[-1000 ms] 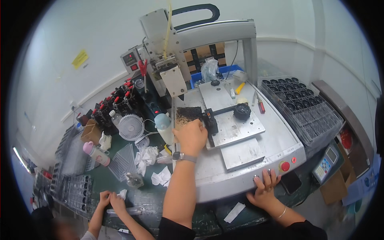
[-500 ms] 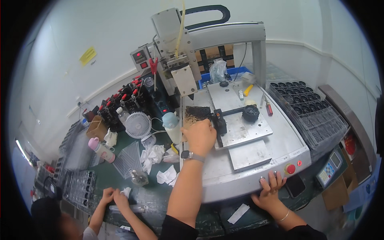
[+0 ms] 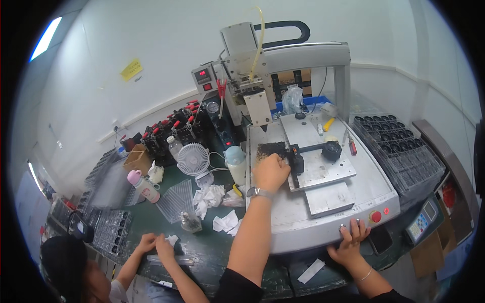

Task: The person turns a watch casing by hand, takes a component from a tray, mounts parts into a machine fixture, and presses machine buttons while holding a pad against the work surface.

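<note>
My left hand (image 3: pixel 271 172), with a watch on its wrist, reaches over the machine's bed. Its fingers are curled in beside a black clamp block (image 3: pixel 297 160), next to a dark, crusted patch (image 3: pixel 273 148). What the fingertips hold, if anything, is hidden. A black round part (image 3: pixel 331 150) sits at the other end of a dark bar on the metal fixture plate (image 3: pixel 323 174). My right hand (image 3: pixel 349 242) lies at the machine's front edge. Its fingers are apart, with the tips at small buttons on the panel and nothing held.
The dispensing head (image 3: pixel 258 108) hangs above the bed. A red stop button (image 3: pixel 375 216) is right of my right hand. Trays of black round parts (image 3: pixel 389 134) stand at the right. A fan (image 3: pixel 194 159), bottles and crumpled tissue (image 3: pixel 208 197) crowd the left. A co-worker's hands (image 3: pixel 155 246) work there.
The whole view has shifted, so the scene sits farther right and lower. My left hand remains beside the clamp block, and my right hand stays at the panel buttons.
</note>
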{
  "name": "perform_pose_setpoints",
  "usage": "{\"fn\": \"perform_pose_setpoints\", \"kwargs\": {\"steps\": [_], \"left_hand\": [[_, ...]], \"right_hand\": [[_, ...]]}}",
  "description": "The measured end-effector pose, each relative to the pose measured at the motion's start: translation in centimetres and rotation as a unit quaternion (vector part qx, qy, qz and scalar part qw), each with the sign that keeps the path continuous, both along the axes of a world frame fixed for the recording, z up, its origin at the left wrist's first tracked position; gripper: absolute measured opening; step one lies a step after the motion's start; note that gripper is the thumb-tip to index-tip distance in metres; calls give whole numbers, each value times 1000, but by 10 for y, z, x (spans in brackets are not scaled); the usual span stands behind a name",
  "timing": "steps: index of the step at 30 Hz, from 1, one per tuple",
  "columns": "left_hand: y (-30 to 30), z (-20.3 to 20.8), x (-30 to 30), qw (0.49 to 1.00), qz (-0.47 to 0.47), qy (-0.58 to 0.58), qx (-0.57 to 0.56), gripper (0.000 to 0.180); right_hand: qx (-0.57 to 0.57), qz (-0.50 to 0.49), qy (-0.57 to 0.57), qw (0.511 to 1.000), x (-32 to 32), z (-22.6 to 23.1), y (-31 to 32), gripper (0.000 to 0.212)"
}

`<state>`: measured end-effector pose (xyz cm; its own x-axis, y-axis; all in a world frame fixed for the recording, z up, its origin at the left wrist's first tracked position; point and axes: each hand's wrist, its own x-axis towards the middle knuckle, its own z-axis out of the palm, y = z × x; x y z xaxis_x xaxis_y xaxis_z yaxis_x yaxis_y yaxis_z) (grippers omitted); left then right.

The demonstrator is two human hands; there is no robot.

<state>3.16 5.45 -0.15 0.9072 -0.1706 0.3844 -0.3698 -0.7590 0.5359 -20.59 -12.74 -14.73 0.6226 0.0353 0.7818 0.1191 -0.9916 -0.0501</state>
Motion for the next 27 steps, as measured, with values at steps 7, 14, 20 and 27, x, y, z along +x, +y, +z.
{"fn": "perform_pose_setpoints", "kwargs": {"steps": [7,14,20,27], "left_hand": [[7,-6,21,993,-36,46,-102,25],[14,-3,15,996,40,45,-64,25],[-1,7,6,983,57,30,-170,25],[10,-4,22,908,-18,67,-414,24]], "right_hand": [[4,9,6,1000,4,7,2,67],[8,25,57,998,-3,-1,1,70],[-3,53,-7,999,-4,26,-2,73],[-11,65,4,998,-3,21,-2,72]]}}
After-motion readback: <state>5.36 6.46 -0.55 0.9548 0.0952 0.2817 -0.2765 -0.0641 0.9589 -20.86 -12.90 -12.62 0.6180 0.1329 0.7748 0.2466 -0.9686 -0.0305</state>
